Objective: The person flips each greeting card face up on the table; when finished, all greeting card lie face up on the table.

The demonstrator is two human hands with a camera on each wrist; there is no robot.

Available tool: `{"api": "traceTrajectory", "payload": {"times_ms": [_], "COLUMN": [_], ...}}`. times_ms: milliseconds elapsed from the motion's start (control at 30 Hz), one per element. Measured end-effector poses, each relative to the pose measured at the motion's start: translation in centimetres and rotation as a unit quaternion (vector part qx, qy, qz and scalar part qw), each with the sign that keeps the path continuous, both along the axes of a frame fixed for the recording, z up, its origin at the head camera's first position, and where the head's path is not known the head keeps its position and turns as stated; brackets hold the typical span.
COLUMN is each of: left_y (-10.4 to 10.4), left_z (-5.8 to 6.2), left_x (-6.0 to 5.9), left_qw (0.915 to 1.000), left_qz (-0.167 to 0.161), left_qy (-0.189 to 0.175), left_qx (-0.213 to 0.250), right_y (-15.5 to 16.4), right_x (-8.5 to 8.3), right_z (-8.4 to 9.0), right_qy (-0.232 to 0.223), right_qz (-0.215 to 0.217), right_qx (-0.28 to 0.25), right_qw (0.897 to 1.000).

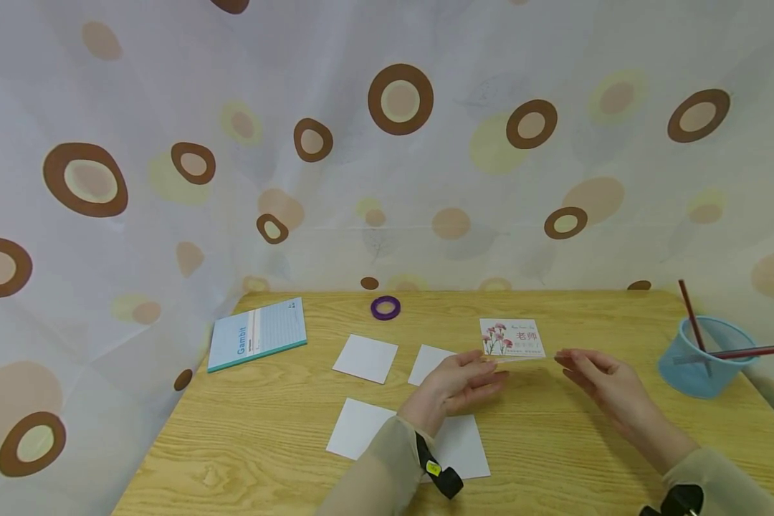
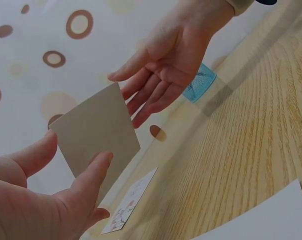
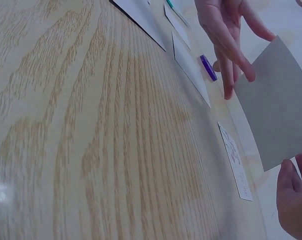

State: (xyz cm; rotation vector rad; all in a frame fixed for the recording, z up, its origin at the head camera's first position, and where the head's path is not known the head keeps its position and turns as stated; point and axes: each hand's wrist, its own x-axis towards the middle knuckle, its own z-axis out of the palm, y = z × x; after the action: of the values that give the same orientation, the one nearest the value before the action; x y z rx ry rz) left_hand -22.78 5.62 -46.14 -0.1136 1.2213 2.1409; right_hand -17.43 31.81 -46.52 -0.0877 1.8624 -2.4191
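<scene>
My left hand (image 1: 454, 387) holds a small square card (image 2: 98, 132) by one side, nearly level above the table, so the head view shows it almost edge-on. Both wrist views show its plain greyish underside. The left thumb is at a corner and a finger (image 3: 247, 70) lies against that underside. Close to the card's opposite side is my right hand (image 1: 609, 387), its fingers loosely bent; in the head view a small gap separates them from the card. Behind lies a printed card (image 1: 512, 338) with pink flowers and writing.
Several white square cards (image 1: 365, 358) lie left of and under my left forearm. A purple ring (image 1: 385, 308) sits farther back, and a blue notebook (image 1: 258, 335) at the left. At the right edge stands a blue mesh cup (image 1: 703, 376) with thin sticks.
</scene>
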Motion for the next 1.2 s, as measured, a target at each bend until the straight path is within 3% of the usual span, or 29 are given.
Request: {"api": "traceTrajectory", "payload": {"times_ms": [300, 767, 1033, 1200], "left_y": [0.08, -0.04, -0.13, -0.1], "left_z": [-0.18, -0.32, -0.47, -0.61], "left_x": [-0.16, -0.35, -0.22, -0.16], "left_qw": [0.9991, 0.9988, 0.9993, 0.9994], "left_qz": [-0.002, -0.018, -0.007, -0.003], "left_qy": [0.009, 0.038, 0.034, 0.026], "left_qx": [0.042, 0.026, -0.013, -0.022], "right_y": [-0.35, -0.26, -0.28, -0.35], "right_x": [-0.08, -0.08, -0.09, -0.16], "right_z": [0.34, 0.1, -0.18, -0.23], "right_qy": [-0.046, -0.044, -0.027, -0.038], "right_qz": [-0.024, -0.025, -0.036, -0.04], "right_qx": [-0.007, 0.035, 0.091, 0.181], "right_qw": [0.999, 0.998, 0.995, 0.982]}}
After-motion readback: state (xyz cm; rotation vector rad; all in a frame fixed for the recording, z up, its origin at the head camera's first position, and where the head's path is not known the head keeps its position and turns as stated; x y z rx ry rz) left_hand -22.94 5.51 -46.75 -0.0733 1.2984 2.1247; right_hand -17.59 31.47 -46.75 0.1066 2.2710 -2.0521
